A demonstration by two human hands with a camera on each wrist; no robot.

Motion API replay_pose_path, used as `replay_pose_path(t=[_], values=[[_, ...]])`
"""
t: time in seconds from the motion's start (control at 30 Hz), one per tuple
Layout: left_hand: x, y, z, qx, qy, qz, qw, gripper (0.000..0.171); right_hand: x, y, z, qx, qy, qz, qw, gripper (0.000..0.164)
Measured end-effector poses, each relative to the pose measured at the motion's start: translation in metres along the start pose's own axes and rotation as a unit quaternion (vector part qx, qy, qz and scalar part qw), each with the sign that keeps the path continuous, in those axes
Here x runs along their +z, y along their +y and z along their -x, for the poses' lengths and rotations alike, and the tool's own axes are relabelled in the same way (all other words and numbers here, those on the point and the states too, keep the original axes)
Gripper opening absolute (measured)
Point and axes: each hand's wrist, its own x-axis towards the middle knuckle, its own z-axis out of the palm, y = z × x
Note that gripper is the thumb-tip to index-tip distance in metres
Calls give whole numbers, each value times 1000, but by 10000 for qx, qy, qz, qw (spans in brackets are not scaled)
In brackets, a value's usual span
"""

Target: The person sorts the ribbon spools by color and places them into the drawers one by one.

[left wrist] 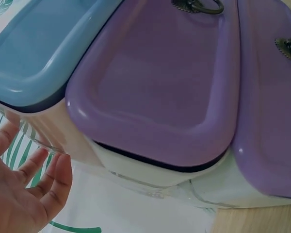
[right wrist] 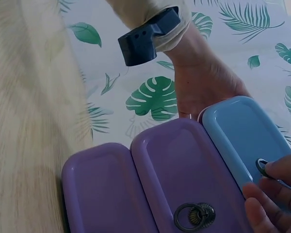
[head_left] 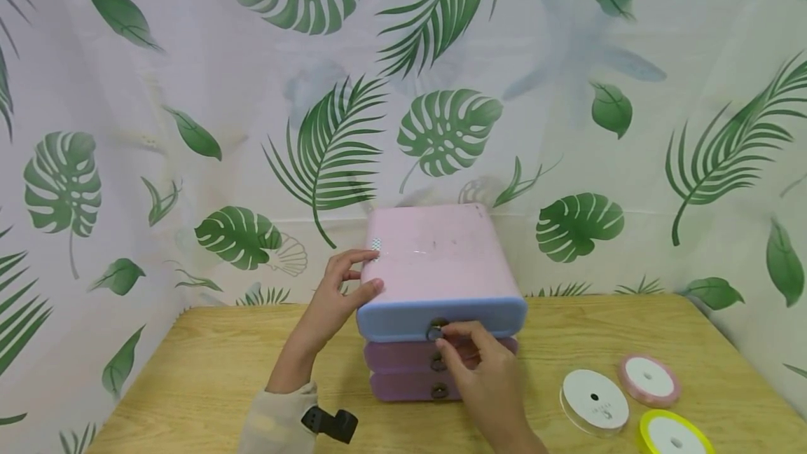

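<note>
A small drawer cabinet point(head_left: 441, 251) with a pink top stands on the table, its blue top drawer point(head_left: 394, 321) above two purple drawers point(head_left: 400, 385). Each drawer front has a dark metal ring pull. Between thumb and fingers, my right hand point(head_left: 492, 373) pinches the ring pull point(right wrist: 263, 167) of the blue drawer. My left hand point(head_left: 329, 310) rests against the cabinet's upper left side, thumb and fingers spread at the top edge. In the left wrist view its fingertips point(left wrist: 63, 167) lie along the pale side wall, below the blue front.
Ribbon spools lie on the wooden table point(head_left: 221, 363) at the right: a white one point(head_left: 595, 398), a pink-rimmed one point(head_left: 649, 378) and a yellow-rimmed one point(head_left: 677, 434). A leaf-patterned cloth point(head_left: 347, 54) hangs close behind the cabinet.
</note>
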Motion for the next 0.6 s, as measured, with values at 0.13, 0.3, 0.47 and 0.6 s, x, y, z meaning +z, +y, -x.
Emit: replay_pose_path(t=[0.13,0.3,0.47,0.6], values=[[2,-1,1,-94,82,127,9998,49,-1,-2,1,629,-276,-820,9943,11],[3,1,1,-128,132,132,9997,49,-3,-2,0,1140,-451,-1327,9835,10],[3,2,2,-129,126,104,9998,48,-8,-4,-1,1608,-647,-1522,9730,12],[2,1,2,-139,125,41,9998,48,-14,-7,-1,1960,-843,-1676,9625,14]])
